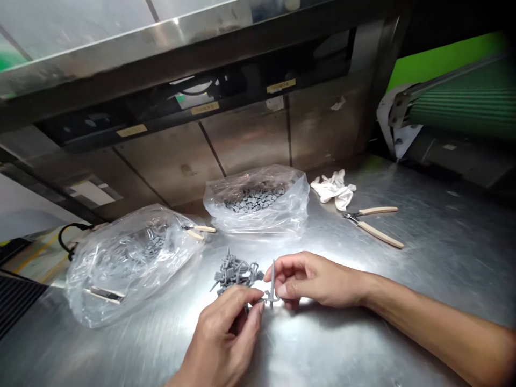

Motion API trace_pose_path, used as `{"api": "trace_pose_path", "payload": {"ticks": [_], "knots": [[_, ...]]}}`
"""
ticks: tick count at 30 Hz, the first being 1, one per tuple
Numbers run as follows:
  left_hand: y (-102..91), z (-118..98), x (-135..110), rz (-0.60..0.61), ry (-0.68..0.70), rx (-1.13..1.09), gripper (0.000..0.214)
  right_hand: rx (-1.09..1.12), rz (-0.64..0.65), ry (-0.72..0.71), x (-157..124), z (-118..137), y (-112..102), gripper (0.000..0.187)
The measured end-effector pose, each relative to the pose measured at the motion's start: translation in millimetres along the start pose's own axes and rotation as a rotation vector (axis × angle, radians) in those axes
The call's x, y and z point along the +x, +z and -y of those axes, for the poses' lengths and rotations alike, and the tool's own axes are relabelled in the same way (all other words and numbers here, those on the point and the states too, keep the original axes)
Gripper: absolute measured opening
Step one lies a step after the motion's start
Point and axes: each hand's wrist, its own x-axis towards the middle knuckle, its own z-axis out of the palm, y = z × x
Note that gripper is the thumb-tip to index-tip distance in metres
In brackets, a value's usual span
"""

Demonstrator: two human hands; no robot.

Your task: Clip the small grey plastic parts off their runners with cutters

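My right hand (pixel 312 279) pinches a small grey plastic sprue piece (pixel 273 279) that stands upright over the steel table (pixel 363 333). My left hand (pixel 223 336) has its fingers curled, with thumb and forefinger closed on the lower end of the same piece. Just behind both hands lies a small heap of grey plastic sprue parts (pixel 236 271).
Two clear plastic bags hold grey parts, one at the left (pixel 124 263) and one behind the heap (pixel 256 199). Cutting pliers with tan handles (pixel 374 223) and a white glove (pixel 334 188) lie at the right. A second pair of pliers (pixel 197 231) lies between the bags.
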Motion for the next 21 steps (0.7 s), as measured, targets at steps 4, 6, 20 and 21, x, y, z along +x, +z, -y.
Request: {"api": "trace_pose_path", "payload": {"ticks": [4,6,20,21], "knots": [[-1.3,5,-6,-0.017,-0.027,-0.047,0.026,0.034,-0.006,0.009,-1,1,3,0.041],[-1.6,6,-7,-0.023,-0.009,-0.058,0.029,0.024,-0.006,0.002,-1,1,5,0.045],[3.2,5,-8,-0.044,-0.057,-0.124,0.022,-0.23,-0.205,0.05,-3,0,22,0.029],[2.3,5,-8,-0.036,-0.067,-0.123,0.021,-0.247,-0.215,0.052,-3,0,21,0.029]]}}
